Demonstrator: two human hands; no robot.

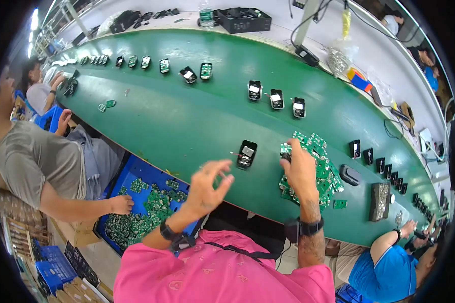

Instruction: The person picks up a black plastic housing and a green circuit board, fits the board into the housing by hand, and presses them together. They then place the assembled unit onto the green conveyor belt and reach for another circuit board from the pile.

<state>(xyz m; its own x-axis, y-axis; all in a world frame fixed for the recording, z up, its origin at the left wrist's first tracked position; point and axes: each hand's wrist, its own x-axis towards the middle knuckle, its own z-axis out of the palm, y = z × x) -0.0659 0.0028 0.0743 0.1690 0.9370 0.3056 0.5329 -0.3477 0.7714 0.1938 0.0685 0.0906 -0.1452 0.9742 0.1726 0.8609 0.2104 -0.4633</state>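
A black device housing [246,154] with a pale rectangular part and thin wires lies on the green table in front of me. My left hand [209,187] hovers just left of it, fingers curved and apart, slightly blurred, with nothing visible in them. At the left edge of a loose pile of green circuit boards [324,169], my right hand [302,174] pinches a small circuit board [285,148] between thumb and index finger. Something black shows beside that board; its kind is partly hidden by the fingers.
Three housings [276,99] stand farther back, with more in a row at the far left. Black shells [355,149] line the right side near a dark oblong block [379,202]. A blue bin [117,194] holds boards; a co-worker's hand [121,205] reaches into it. Another person sits right.
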